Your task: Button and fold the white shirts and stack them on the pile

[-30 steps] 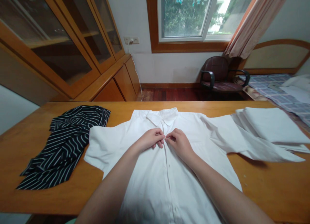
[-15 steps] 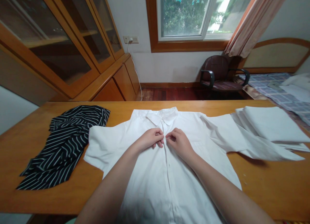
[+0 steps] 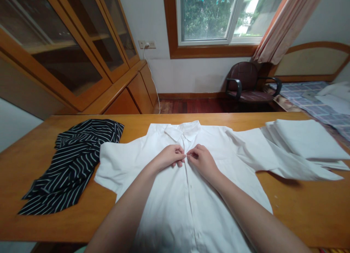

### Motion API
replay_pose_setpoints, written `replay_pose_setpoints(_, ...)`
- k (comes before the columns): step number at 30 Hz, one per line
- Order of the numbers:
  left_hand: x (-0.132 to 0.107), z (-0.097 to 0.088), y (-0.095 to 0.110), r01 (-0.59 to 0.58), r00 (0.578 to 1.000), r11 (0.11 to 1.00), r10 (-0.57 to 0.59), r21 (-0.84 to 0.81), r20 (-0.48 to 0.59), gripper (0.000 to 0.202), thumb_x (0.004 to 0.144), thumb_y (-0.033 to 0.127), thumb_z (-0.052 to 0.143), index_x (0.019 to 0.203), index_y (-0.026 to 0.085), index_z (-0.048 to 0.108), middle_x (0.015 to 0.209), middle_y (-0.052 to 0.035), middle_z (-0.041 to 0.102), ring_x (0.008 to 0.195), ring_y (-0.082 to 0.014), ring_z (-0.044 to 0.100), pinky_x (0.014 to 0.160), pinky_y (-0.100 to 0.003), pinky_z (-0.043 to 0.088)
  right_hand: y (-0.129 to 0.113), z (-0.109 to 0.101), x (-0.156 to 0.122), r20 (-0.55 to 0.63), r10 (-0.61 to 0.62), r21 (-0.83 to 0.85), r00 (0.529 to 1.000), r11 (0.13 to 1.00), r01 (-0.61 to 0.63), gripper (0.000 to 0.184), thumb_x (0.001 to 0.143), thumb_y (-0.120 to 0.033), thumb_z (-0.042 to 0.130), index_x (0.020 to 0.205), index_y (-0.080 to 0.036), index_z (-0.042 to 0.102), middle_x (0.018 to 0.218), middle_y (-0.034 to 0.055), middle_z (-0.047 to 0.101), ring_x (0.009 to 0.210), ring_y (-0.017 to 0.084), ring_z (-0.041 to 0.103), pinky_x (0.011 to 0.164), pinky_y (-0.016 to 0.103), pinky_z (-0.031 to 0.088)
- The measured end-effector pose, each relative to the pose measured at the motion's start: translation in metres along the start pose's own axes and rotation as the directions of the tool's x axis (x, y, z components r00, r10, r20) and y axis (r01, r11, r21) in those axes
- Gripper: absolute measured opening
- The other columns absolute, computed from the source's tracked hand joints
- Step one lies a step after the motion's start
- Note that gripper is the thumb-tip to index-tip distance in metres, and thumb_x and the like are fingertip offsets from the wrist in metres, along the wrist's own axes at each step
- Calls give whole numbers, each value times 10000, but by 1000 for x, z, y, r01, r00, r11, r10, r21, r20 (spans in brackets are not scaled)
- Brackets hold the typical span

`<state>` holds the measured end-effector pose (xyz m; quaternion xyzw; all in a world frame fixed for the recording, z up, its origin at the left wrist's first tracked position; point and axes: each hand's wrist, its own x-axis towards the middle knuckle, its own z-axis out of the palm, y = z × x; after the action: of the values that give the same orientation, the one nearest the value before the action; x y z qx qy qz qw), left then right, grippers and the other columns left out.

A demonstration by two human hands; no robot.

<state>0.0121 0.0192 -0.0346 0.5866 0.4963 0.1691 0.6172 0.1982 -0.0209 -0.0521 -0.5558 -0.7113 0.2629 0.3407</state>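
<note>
A white button-up shirt [image 3: 164,194] lies face up across the table, its collar [image 3: 188,130] at the far side and its sleeves spread. Both hands meet at the front placket, a little below the collar. My left hand [image 3: 173,155] pinches the placket edge from the left. From the right, my right hand [image 3: 201,158] pinches the same strip, thumb and forefinger together, almost touching the left fingertips. Whatever button sits between the fingers is hidden. Farther down, the placket runs toward me with small buttons on it.
Left of the shirt lies a crumpled black garment with white stripes [image 3: 79,161]. A folded white cloth stack [image 3: 308,140] rests at the right, against the shirt's sleeve. Beyond the wooden table [image 3: 218,118] stand a brown armchair [image 3: 246,81] and a glass-door cabinet [image 3: 109,77].
The fingertips have shifted very slightly at the placket. Shirt, striped garment and folded stack lie as before.
</note>
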Motion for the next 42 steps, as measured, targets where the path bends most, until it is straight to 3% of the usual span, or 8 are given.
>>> replay_pose_setpoints(7,-1,0,3,20,1000,1000,-20,-12,0,155,750,289,656,799,165,577,714,-30,710,470,-86,593,380,-170,346,0,-1,0,-2,2,9,1000,1000,-2,132,816,-96,671,816,-210,737,767,16,593,807,194,564,747,309,430)
replay_pose_setpoints(23,-1,-1,3,44,999,999,-44,-21,0,138,763,275,661,792,156,598,708,-30,707,483,-85,591,386,-169,348,-1,-2,0,2,2,16,1000,1000,-2,97,844,-123,691,825,-200,746,766,17,590,810,192,559,752,308,423)
replay_pose_setpoints(30,-2,-1,6,48,999,999,-48,-11,-6,130,778,275,627,794,150,594,644,-11,684,405,-58,499,367,-167,337,4,0,1,3,-12,15,1000,1000,12,93,848,-133,696,835,-203,756,768,18,592,813,192,556,755,308,421)
replay_pose_setpoints(42,-3,0,7,46,999,999,-46,-14,-22,128,764,264,634,776,143,595,645,-22,687,426,-60,514,375,-161,335,4,0,0,6,-10,19,1000,1000,10,90,853,-139,699,835,-206,756,774,20,599,813,192,561,759,312,427)
